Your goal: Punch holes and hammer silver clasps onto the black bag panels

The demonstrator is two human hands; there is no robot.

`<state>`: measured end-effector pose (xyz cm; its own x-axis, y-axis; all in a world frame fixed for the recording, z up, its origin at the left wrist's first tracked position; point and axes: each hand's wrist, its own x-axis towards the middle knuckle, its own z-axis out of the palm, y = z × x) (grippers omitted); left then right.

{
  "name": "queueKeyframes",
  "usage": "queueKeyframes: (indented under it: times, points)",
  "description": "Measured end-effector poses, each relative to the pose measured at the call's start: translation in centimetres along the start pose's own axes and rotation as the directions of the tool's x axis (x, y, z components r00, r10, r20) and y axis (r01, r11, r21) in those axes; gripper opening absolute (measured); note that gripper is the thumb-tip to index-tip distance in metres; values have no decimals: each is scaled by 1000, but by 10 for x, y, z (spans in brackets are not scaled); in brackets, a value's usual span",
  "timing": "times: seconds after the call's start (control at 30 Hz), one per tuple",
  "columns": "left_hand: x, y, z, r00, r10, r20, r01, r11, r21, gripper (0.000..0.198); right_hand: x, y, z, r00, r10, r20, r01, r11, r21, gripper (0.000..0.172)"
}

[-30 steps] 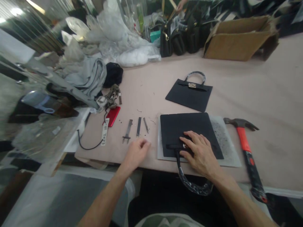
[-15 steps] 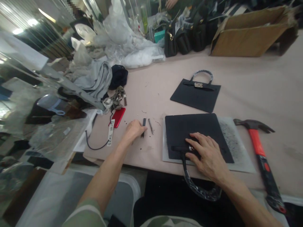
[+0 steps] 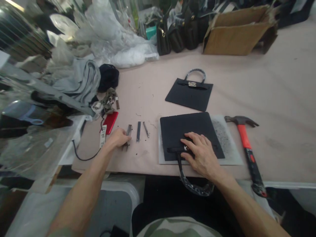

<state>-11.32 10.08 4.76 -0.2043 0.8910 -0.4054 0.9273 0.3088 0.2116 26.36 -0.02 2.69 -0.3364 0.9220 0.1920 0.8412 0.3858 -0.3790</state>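
My left hand [image 3: 120,137] is closed in a pinch at slim metal tools [image 3: 129,129], which stick out past the fingertips; their exact kind is unclear. Beside it on the table lie a flat dark metal strip [image 3: 139,131] and a thin metal rod like a punch [image 3: 146,129]. My right hand [image 3: 201,152] rests with fingers spread on a black bag panel [image 3: 186,126], by a small shiny metal fitting [image 3: 186,148]. The panel's plastic-wrapped handle [image 3: 197,189] hangs over the table edge. Under the panel is a pale speckled slab [image 3: 228,141].
A claw hammer [image 3: 247,144] lies at the right. Behind is another black panel [image 3: 189,95] with handle and metal buckle. A red flat case [image 3: 111,121], cloths [image 3: 81,79] and plastic bags occupy the left. Black handbags [image 3: 176,38] and a cardboard box [image 3: 229,36] stand at the back.
My left hand has moved left, off the dark strip to the slim metal tools. My right hand stays on the panel. The whole view has shifted somewhat.
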Motion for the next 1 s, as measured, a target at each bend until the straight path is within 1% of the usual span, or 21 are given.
queueKeyframes:
  times: [0.03, 0.07, 0.1, 0.13, 0.17, 0.23, 0.33, 0.37, 0.43, 0.53, 0.67, 0.8, 1.0]
  points:
    - [-4, -3, -1, 1000, 4, 3, -4, 988, -155, 24, 0, 0, 0, 1000, 5, 2, -5, 1000, 4, 40]
    - [-9, -5, -1, 1000, 13, 9, -9, 941, -338, 27, 0, -1, 0, 1000, 8, 5, -8, 1000, 8, 41]
    - [-16, -5, 0, 1000, 24, 13, -14, 856, -516, 31, 0, -1, -1, 1000, 11, 8, -11, 1000, 13, 41]
    - [-24, -4, 1, 999, 35, 10, -20, 747, -664, 37, 0, -1, -1, 1000, 13, 11, -13, 1000, 17, 41]
    - [-33, -1, 4, 999, 48, -3, -33, 636, -771, 44, 0, -1, -1, 1000, 15, 14, -16, 1000, 21, 41]
    - [-51, 13, 14, 995, 74, -72, -98, 455, -885, 53, 0, -1, -1, 1000, 22, 15, -23, 999, 24, 40]
    - [-75, 47, 35, 975, 97, -200, -217, 230, -949, 52, 0, -1, -1, 1000, 25, 16, -25, 999, 22, 39]
    - [-81, 59, 42, 967, 106, -231, -246, 167, -955, 50, 0, -1, -1, 1000, 22, 15, -22, 1000, 20, 40]
    - [-89, 81, 57, 950, 141, -278, -290, 78, -954, 46, 0, -1, -1, 1000, 15, 15, -15, 1000, 18, 40]
    - [-92, 101, 74, 921, 209, -328, -338, 10, -941, 38, 0, -1, 0, 1000, 16, 19, -16, 1000, 17, 41]
    - [-90, 111, 87, 906, 264, -330, -328, -52, -943, 30, 1, -2, -1, 999, 24, 28, -25, 1000, 17, 41]
    - [-90, 113, 94, 903, 295, -312, -313, -44, -949, 28, 1, -2, -3, 1000, 22, 20, -22, 999, 24, 40]
    - [-90, 113, 101, 887, 327, -326, -340, -14, -940, 22, 2, -2, -3, 1000, 18, 12, -18, 1000, 24, 41]
